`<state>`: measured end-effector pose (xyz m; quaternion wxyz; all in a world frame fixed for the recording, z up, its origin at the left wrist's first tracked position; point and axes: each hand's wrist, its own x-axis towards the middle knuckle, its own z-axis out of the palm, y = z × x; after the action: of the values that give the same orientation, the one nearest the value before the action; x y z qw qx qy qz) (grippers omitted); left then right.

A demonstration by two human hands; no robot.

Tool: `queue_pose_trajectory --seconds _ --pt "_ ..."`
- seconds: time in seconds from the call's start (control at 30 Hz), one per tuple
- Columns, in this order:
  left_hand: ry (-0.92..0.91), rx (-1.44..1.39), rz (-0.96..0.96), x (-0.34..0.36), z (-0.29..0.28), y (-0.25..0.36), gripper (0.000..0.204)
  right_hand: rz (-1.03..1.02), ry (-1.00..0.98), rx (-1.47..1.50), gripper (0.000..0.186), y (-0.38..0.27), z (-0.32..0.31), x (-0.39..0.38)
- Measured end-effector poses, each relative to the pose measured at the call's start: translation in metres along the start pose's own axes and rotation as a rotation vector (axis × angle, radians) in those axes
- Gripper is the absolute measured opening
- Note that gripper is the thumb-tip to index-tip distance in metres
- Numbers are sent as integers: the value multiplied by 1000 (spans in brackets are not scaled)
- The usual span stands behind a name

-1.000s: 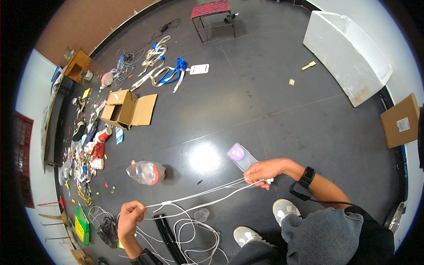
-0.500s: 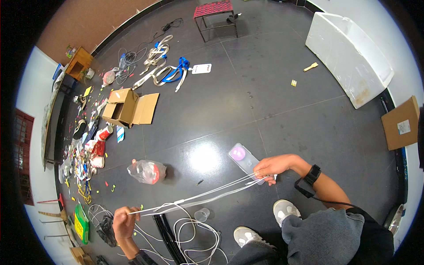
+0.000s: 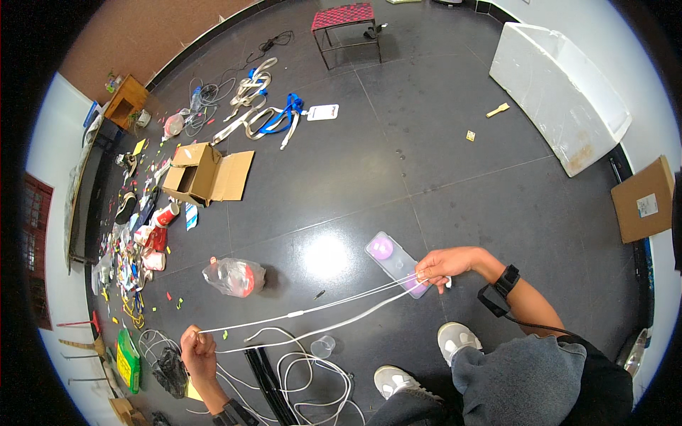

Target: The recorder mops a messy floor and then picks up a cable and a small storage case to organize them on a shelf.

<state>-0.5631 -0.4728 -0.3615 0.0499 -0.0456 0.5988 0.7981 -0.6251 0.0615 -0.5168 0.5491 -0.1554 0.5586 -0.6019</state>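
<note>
A thin white cable (image 3: 320, 309) stretches between my two hands above the floor. My left hand (image 3: 198, 353) is closed and pinches its left end. At the other end, my right hand (image 3: 450, 265) grips the gathered strands, and a small white end sticks out below the fingers. A lower white strand sags from the right hand toward the left and runs close to the loose white coil (image 3: 348, 387) on the floor. Partly beneath my right hand lies a clear flat case (image 3: 392, 261) with purple round shapes inside. A clear cup (image 3: 323, 347) stands beside the coil.
Black strips (image 3: 266, 383) lie by the coil. A clear plastic bag with something red (image 3: 234, 277) sits left of centre. Farther off are an open cardboard box (image 3: 231, 177), scattered litter, tangled straps (image 3: 256, 121), a red-topped stool (image 3: 344, 14) and a white foam box (image 3: 529, 92).
My hands have drawn slightly farther apart, the left one shifting left and the right one right. The upper strands are straighter, and the lower strand has separated and sags beneath them.
</note>
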Motion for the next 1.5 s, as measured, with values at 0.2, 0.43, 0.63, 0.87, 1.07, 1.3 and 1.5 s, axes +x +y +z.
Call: queue_pose_trajectory --seconds 0.2,0.43,0.63,0.87,1.07,1.3,1.5 --pt "131 9 60 3 1 4 22 -4 -21 -47 29 1 -1 -1" --pt "194 330 71 0 -11 3 24 39 0 -33 27 1 -3 -6" --pt "334 314 99 2 -11 -3 27 40 -40 17 23 -5 0 -8" --pt "236 134 50 4 -15 -3 17 62 61 249 21 6 -4 -7" --pt "237 264 18 8 -17 -14 12 18 108 460 21 12 -12 -14" --pt "482 545 -31 22 -8 -21 16 -4 121 472 22 -2 3 -16" --pt "342 538 6 38 74 -30 17 -58 281 643 20 -30 33 8"
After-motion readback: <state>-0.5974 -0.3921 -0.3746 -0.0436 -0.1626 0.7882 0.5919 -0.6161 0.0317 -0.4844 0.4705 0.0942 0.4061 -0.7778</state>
